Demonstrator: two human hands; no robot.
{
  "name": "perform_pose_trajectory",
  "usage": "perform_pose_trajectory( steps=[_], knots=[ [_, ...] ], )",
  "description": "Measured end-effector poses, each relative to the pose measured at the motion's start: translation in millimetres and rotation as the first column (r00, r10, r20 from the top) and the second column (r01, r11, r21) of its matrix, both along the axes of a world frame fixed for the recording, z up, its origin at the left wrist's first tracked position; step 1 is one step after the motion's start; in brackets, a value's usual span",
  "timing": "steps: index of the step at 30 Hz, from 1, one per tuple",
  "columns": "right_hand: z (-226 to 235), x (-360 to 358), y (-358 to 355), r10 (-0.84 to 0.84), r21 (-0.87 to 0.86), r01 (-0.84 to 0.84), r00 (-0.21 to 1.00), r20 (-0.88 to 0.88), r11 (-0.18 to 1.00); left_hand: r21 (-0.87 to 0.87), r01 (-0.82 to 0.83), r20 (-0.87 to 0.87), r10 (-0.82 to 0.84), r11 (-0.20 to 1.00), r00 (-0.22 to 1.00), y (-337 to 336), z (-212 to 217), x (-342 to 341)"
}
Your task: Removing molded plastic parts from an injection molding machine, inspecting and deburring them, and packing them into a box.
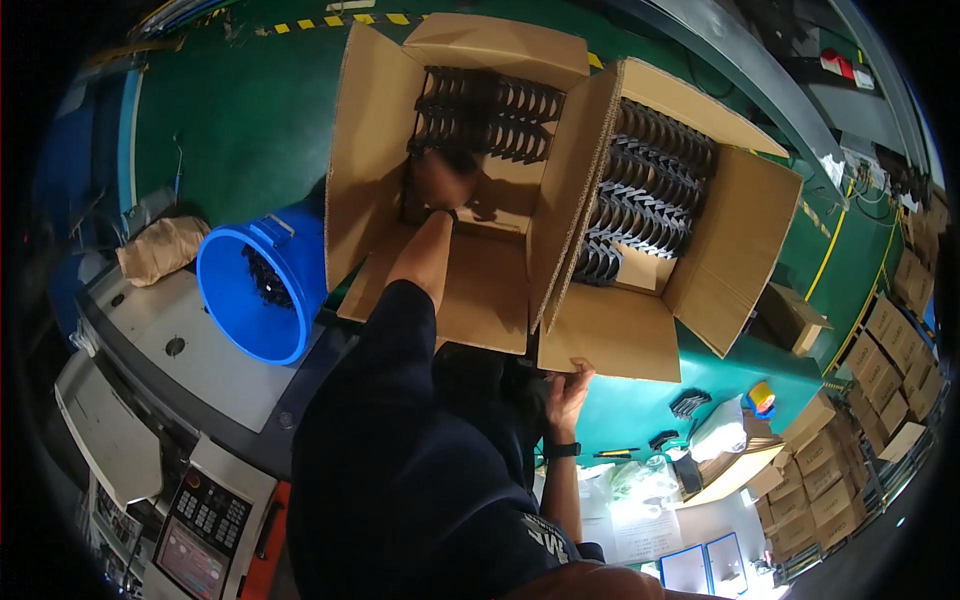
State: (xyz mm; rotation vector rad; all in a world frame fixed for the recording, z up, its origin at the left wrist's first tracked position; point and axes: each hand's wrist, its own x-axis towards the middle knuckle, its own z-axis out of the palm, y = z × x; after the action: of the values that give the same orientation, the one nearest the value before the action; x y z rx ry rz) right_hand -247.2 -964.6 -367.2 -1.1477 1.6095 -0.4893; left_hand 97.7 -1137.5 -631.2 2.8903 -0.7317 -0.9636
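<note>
My left hand (pixel 443 182) reaches down into the left open cardboard box (pixel 485 310) and is smeared by motion. Just beyond it, two rows of dark curved parts (pixel 525 138) stand packed against the far side. Whether a part is between those fingers cannot be made out. Below the front flap of the right cardboard box (pixel 610 340), my right hand (pixel 568 395) is closed, fingers curled near the flap's edge. What it grips, if anything, is hidden. Several rows of the same curved parts (pixel 645 190) fill much of that right box.
A blue bin (pixel 225 290) with dark scraps stands left, by a crumpled paper bag (pixel 163 250). A machine control panel (pixel 200 530) is at lower left. On the green table lie loose black parts (pixel 690 403) and a yellow tape roll (pixel 761 398). Stacked cartons (pixel 815 480) stand right.
</note>
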Motion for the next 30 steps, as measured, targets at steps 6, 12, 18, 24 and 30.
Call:
perform_pose_trajectory(
  steps=[6, 12, 18, 24, 30],
  knots=[
    [10.4, 7.8, 0.0, -0.046, 0.0, 0.046, 0.985, -0.166, 0.999, 0.12, 0.108, -0.016, -0.107, 0.987, 0.994, -4.0, -1.1, 9.3],
    [49.4, 8.6, 36.0, -0.218, -0.181, 0.188, 0.963, -0.16, 0.965, -0.06, 0.004, 0.143, 0.004, 0.998, 0.99, -4.0, 40.4, 23.5],
    [46.5, -1.0, 134.1, -0.441, -0.249, 0.393, 0.88, -0.178, 0.885, -0.769, 0.134, -0.031, -0.246, 0.625, 0.969, -27.7, 219.1, -44.5],
    [67.6, 7.0, 246.5, -0.752, -0.332, 0.684, 0.642, -0.148, 0.649, -0.974, 0.061, -0.165, -0.87, 0.217, 0.465, 88.6, 469.2, -234.6],
    [111.2, 9.2, 310.2, -0.954, -0.515, 0.804, 0.249, -0.164, 0.298, -0.993, -0.109, 0.049, -0.66, 0.05, -0.75, 276.8, 586.5, -359.6]
  ],
)
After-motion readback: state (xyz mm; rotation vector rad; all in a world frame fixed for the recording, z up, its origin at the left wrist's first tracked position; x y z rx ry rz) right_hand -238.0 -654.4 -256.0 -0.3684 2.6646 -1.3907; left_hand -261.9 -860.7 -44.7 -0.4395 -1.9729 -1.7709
